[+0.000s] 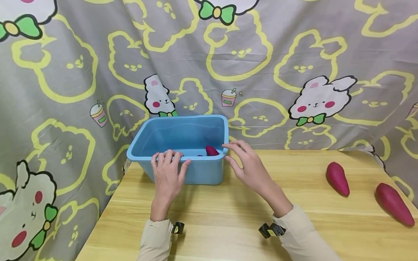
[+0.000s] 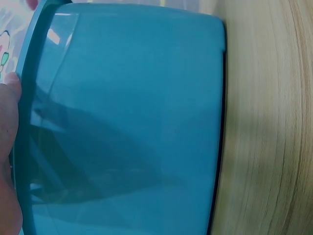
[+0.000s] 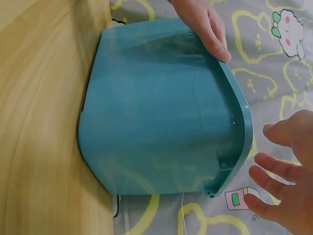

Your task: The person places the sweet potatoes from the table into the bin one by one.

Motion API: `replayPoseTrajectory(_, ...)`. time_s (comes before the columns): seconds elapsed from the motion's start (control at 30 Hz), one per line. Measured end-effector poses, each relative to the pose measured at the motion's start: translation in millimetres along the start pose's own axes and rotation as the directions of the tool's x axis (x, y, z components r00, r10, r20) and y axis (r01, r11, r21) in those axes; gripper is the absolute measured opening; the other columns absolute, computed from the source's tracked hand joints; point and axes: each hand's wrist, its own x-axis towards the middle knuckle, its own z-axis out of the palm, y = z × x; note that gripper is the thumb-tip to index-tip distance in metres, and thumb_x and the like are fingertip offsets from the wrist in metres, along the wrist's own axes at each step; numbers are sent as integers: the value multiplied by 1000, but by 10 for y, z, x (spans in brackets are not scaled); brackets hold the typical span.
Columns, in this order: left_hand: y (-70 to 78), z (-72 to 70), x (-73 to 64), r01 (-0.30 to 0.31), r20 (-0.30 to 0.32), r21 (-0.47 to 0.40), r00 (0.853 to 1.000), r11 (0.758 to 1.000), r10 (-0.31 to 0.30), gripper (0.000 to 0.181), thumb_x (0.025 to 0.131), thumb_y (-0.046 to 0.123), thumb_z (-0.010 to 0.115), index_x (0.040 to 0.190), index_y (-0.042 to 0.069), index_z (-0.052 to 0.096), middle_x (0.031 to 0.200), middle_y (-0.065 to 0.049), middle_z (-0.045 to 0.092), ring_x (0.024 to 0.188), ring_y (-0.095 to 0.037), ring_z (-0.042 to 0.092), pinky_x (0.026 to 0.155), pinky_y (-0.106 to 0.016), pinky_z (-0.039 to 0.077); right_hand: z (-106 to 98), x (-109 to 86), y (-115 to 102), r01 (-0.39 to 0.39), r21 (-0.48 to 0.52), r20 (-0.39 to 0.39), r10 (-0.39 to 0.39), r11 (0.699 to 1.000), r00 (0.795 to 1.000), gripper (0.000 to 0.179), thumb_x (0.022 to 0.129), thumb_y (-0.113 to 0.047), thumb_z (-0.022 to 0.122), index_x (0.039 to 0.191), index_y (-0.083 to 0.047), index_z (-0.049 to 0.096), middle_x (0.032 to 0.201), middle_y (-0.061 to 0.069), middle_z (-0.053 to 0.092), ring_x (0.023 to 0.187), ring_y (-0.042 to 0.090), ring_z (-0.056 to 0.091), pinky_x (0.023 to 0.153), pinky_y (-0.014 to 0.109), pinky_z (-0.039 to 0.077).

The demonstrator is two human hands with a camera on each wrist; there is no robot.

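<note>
A blue plastic bin [image 1: 186,171] stands on the wooden table near the curtain. My left hand [image 1: 167,170] grips its front rim, fingers hooked over the edge and thumb on the outer side. In the right wrist view that left hand [image 3: 205,27] shows on the rim too. My right hand [image 1: 246,163] is at the bin's right front corner, with fingers spread and nothing held; in the right wrist view the hand [image 3: 288,171] appears apart from the rim. Inside the bin lies a purplish-red sweet potato [image 1: 211,150], partly hidden by the front wall.
Two more sweet potatoes lie on the right part of the table, one [image 1: 337,179] farther back and one [image 1: 394,204] near the right edge. A grey curtain [image 1: 192,42] with cartoon animals hangs behind the wooden table [image 1: 212,230] and along both sides.
</note>
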Motion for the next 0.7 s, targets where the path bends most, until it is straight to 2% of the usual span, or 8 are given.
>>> replayPoseTrajectory(0.17, 4, 10, -5, 3, 1, 2, 1000, 1000, -3, 51, 105, 55, 47, 112, 10, 69, 110, -11, 60, 109, -35, 50, 112, -60, 21, -89, -99, 64, -12, 17, -21, 12, 1000, 1000, 34, 98, -11, 71, 132, -7, 66, 130, 9, 61, 125, 26, 57, 100, 48, 51)
replayPoseTrajectory(0.5, 31, 37, 1, 1, -7, -9, 1000, 1000, -1, 48, 105, 52, 50, 113, 9, 69, 111, -11, 61, 109, -36, 50, 112, -61, 20, -288, -285, 216, -21, -1, -76, 21, 1000, 997, 40, 95, -4, 71, 134, -10, 65, 130, 8, 61, 121, 25, 59, 98, 46, 51)
replayPoseTrajectory(0.7, 22, 37, 3, -8, -19, -8, 1000, 1000, 8, 44, 104, 50, 54, 110, 9, 69, 109, -11, 60, 107, -36, 50, 112, -62, 19, -383, -313, 240, -28, -9, -95, 27, 1000, 995, 40, 95, -3, 71, 135, -8, 64, 130, 9, 61, 119, 26, 60, 96, 45, 51)
